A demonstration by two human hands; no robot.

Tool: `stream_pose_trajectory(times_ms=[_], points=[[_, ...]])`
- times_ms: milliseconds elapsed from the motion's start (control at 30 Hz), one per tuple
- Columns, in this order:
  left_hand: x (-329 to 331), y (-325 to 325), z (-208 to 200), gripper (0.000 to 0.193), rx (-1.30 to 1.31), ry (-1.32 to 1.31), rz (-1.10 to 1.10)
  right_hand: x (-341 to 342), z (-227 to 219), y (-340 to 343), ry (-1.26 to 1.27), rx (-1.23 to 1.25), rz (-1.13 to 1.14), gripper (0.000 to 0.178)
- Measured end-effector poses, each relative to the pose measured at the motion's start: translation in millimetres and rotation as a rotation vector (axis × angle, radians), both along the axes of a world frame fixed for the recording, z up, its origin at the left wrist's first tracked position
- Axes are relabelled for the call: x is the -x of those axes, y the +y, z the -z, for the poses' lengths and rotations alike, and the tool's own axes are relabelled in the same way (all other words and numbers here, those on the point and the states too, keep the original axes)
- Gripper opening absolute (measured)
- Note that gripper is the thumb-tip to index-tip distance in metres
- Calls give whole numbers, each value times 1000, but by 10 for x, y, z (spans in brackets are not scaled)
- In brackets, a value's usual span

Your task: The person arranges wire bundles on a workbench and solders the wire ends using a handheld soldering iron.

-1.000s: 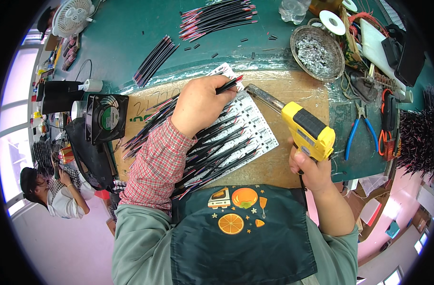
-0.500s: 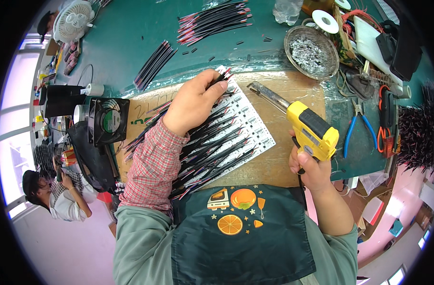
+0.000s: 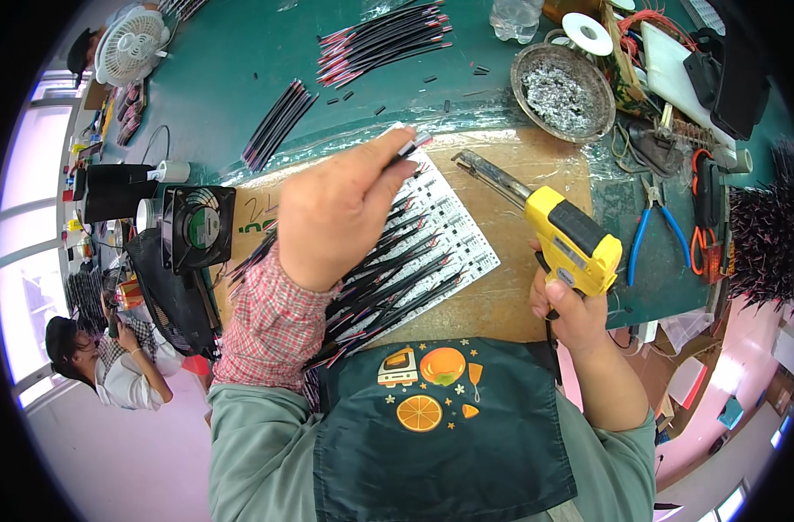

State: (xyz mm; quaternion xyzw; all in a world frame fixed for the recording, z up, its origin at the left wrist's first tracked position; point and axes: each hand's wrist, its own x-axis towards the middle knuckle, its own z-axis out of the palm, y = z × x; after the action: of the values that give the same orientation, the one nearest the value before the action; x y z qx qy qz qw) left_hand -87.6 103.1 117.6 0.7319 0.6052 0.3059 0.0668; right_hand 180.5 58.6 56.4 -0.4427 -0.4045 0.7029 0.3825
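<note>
Thumb and forefinger of my left hand (image 3: 340, 209) pinch a black wire (image 3: 406, 150) near its end, above the upper part of a white panel (image 3: 467, 230) with rows of dark markings. Several black wires (image 3: 397, 274) with reddish ends lie across that panel, partly hidden under my left hand and sleeve. My right hand (image 3: 571, 304) is wrapped round the handle of a yellow and black soldering gun (image 3: 575, 235). Its metal tip (image 3: 467, 158) points up and left, just right of the panel and apart from the wire.
Bundles of black wires (image 3: 384, 43) (image 3: 280, 124) lie on the green tabletop (image 3: 232, 52). A round metal bowl (image 3: 562, 91) of silvery scraps stands at the back right, with blue-handled pliers (image 3: 653, 230) nearby. At left is a small black fan (image 3: 197, 228). Another person (image 3: 123, 361) sits further left.
My left hand has lifted and drawn slightly left, its wrist higher, still pinching the wire. My right hand and the soldering gun stay nearly still.
</note>
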Motion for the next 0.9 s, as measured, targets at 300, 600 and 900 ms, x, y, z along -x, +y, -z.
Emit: stream_pose_trajectory(times_ms=[300,600,900], points=[[-23,-49,514,26,89,-37,118,28,104,86,-5,-22,-15,61],[49,20,645,21,81,-31,92,74,201,167,-11,14,-32,63],[79,97,587,27,-93,115,243,77,274,246,-22,5,-59,64]])
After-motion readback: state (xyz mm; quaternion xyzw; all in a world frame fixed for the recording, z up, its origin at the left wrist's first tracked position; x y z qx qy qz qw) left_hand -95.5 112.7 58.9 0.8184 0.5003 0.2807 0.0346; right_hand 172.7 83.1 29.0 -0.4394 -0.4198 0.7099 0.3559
